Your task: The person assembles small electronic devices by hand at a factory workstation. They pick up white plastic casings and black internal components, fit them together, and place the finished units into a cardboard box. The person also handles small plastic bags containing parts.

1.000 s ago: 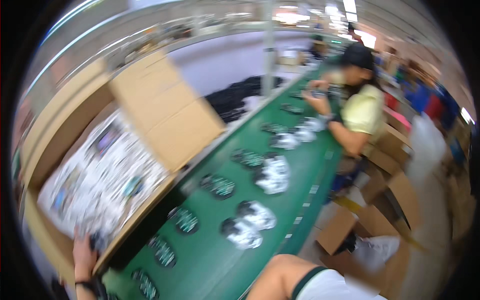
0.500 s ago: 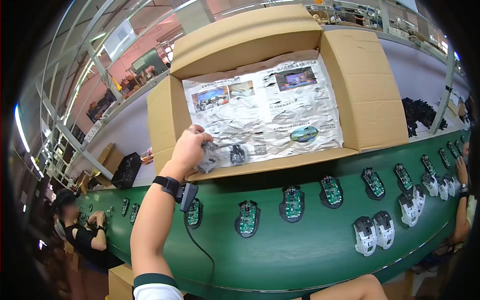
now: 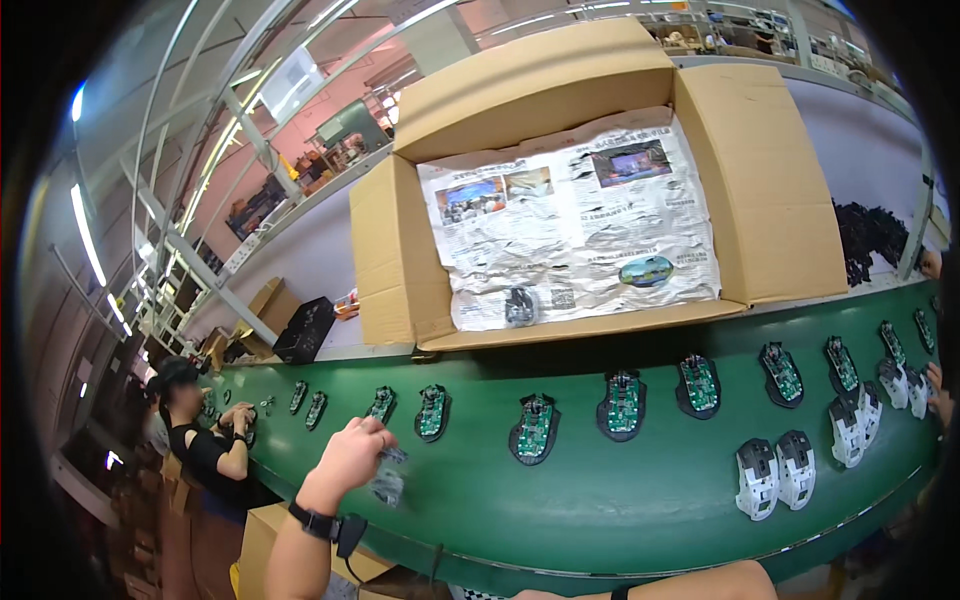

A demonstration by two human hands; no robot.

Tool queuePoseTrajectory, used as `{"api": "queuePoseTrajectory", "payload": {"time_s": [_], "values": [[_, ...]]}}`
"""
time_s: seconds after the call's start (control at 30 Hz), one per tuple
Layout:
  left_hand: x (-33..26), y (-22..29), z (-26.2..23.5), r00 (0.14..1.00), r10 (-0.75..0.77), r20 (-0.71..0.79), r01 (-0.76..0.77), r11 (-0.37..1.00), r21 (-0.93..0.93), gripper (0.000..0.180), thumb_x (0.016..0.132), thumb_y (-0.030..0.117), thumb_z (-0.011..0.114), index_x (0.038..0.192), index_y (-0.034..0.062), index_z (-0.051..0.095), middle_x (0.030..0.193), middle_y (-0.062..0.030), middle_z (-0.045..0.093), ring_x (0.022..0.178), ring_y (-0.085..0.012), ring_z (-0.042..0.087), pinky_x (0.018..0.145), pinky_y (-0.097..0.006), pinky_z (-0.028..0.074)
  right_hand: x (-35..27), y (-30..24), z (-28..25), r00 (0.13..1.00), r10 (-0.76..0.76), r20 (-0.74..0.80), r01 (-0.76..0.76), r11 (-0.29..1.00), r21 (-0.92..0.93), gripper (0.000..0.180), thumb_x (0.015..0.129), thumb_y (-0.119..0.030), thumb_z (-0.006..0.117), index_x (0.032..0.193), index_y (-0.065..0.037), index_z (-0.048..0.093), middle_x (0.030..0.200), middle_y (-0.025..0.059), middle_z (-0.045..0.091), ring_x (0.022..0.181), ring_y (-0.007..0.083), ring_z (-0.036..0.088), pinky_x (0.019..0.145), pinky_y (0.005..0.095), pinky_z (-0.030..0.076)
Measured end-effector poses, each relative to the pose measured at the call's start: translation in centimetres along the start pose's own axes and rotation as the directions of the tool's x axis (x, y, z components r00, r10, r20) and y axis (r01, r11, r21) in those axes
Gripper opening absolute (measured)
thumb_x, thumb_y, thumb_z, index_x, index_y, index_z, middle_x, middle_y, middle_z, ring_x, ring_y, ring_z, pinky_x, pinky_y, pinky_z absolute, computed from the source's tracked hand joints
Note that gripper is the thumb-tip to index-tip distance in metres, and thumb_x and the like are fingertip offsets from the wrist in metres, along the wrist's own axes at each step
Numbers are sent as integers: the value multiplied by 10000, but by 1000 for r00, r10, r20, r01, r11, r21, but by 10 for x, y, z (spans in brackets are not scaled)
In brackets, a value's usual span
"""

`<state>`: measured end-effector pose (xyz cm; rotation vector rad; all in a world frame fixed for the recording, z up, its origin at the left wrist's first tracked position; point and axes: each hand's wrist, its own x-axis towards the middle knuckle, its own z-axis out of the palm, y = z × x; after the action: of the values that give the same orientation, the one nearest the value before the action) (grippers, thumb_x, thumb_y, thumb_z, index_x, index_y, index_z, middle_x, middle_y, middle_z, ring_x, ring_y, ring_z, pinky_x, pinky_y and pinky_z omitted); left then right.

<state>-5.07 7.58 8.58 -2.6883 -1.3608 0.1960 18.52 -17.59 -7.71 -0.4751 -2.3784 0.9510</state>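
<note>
My left hand (image 3: pixel 352 452), fingers closed, holds a small clear plastic bag (image 3: pixel 387 486) with something dark in it, low over the green work surface (image 3: pixel 480 500). What the bag contains is blurred. Just beyond the hand stand computer mouse bases with green circuit boards, the nearest being one mouse base (image 3: pixel 381 404) and another (image 3: pixel 432 412). My right forearm (image 3: pixel 700 583) crosses the lower edge; only a sliver of my right hand (image 3: pixel 538 595) shows, its fingers hidden.
An open cardboard box (image 3: pixel 585 335) lined with newspaper (image 3: pixel 560 230) holds another bagged dark part (image 3: pixel 520 306). White-and-black mouse shells (image 3: pixel 757 478) stand at the right. A co-worker (image 3: pixel 205 440) works at the left; another person's hand (image 3: pixel 940 392) shows at the far right.
My left hand has moved from the box down toward me with the bag. The view has shifted, so the box and mouse bases appear further right.
</note>
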Motion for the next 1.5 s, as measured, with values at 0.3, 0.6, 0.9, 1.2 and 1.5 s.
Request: {"api": "queuePoseTrajectory", "payload": {"time_s": [0.3, 0.6, 0.9, 1.2, 1.5], "values": [[156, 90, -69, 889, 162, -428, -321, 887, -332, 585, 912, 394, 723, 1371, 48, 618, 1222, -239, 672, 1077, -367, 678, 949, -442, 537, 0, 3, 2, 996, 53, 78, -45, 994, -97, 227, 842, -299, 652, 939, -94, 661, 812, 162, 697, 763, 401, 690, 664, 532, 531], [305, 106, 20, 984, 44, -175, -92, 956, -277, 488, 863, 431, 694, 1174, 60, 758, 1196, -257, 698, 1071, -446, 682, 968, -480, 533, 5, 8, 6, 1000, -26, -16, 26, 999, -37, 214, 811, -265, 673, 903, -73, 669, 878, 177, 700, 846, 413, 686, 718, 523, 534], [172, 114, -46, 870, -32, -492, -164, 922, -349, 257, 857, 250, 702, 1018, 55, 742, 1077, -241, 677, 1000, -416, 684, 905, -457, 557, 12, 15, 18, 998, -2, -67, 1, 1000, -25, 194, 793, -265, 681, 858, -82, 682, 817, 153, 703, 802, 406, 693, 695, 524, 535], [241, 38, 10, 993, -62, -102, -5, 830, -558, 494, 828, 390, 775, 1206, 73, 745, 1150, -247, 725, 1062, -388, 700, 945, -423, 554, 17, 12, 10, 1000, -16, -11, 15, 999, -31, 240, 822, -298, 674, 910, -74, 665, 881, 170, 703, 841, 399, 692, 715, 524, 543], [125, 95, -66, 886, 169, -433, -278, 939, -202, 278, 755, 275, 708, 842, 16, 657, 783, -167, 679, 727, -366, 682, 687, -452, 561, 18, 13, 10, 1000, -8, 1, 8, 1000, -11, 191, 799, -262, 672, 862, -82, 665, 874, 153, 700, 827, 398, 685, 700, 519, 534]]}}
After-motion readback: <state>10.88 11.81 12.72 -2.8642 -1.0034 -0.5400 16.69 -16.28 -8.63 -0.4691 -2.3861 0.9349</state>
